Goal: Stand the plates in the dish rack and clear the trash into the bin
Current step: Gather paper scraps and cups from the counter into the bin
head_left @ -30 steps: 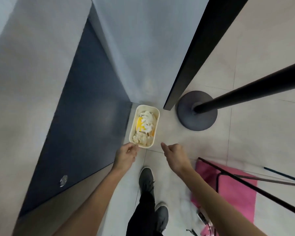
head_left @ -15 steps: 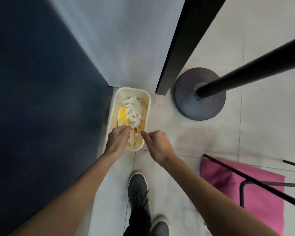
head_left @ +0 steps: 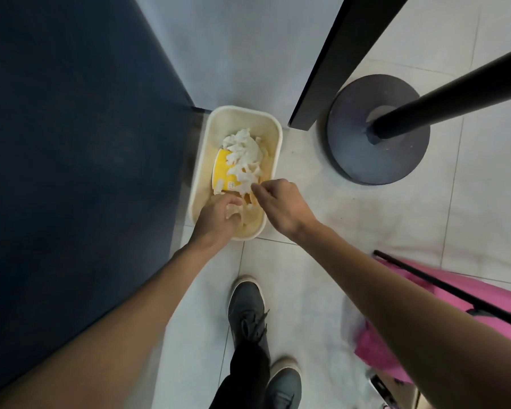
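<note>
Reaching farther than before, both hands (head_left: 219, 219) (head_left: 281, 205) hang over the bin (head_left: 278, 143).

The carrying surface is a pale tiled floor (head_left: 307, 290) with thin grey joints. Standing directly on it: a cream rectangular plastic bin (head_left: 239, 109) just beside the foot of a dark blue cabinet front (head_left: 71, 143); the round dark grey base (head_left: 354, 149) of a black pole; the foot of a black upright panel (head_left: 301, 119) between bin and base; two grey lace-up shoes (head_left: 247, 308); and a pink fabric item (head_left: 372, 349) at lower right.
</note>
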Demonstrator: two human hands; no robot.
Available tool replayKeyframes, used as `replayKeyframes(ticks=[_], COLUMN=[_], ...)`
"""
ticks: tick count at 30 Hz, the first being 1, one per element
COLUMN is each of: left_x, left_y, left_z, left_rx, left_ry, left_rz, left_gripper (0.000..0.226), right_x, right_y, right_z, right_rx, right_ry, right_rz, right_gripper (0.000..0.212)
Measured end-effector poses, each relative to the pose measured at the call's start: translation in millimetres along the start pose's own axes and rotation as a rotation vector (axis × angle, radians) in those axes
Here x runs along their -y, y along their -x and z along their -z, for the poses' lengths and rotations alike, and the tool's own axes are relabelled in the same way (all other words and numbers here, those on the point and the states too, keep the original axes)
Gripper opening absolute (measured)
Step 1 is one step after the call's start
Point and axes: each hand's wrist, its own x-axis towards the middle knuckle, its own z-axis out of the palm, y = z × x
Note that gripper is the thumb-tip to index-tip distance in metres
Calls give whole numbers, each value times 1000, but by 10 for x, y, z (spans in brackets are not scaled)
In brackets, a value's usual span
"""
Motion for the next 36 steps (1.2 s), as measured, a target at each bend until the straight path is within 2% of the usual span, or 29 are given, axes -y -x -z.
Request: replayKeyframes(ticks=[2,5,8,10,14,17,20,26,36], left_x=[48,165,305,325,184,92,-3,-301,-1091], left_y=[56,199,321,347,325,321,398,727,1560], left_z=[0,-27,-107,-142,-100,-26,20,156,510], left_rx=[-26,-67,-46,-52,12,69,63,-27,-119], left_ry=[-72,-186,-313,-350,-312,-334,-310,-153,121], left_rz=[-110,-239,-301,-319,-310,-284,-236,-142,-59], left_gripper=[31,26,31,24,13,18,21,14,18], right_x=[48,125,203,268,393,427,425,436,735], right_y=[-45,-155,-311,-423,-582,-577,-476,117,1455], right_z=[8,21,74,149,310,432,566,699,754], right_rx=[5,4,20,18,38,39,0,24,35], right_ry=[-9,19,67,128,137,101,69,96,215], right_rz=[18,43,55,49,8,-21,-68,-89,2], right_gripper=[46,46,32,31,57,67,59,22,22])
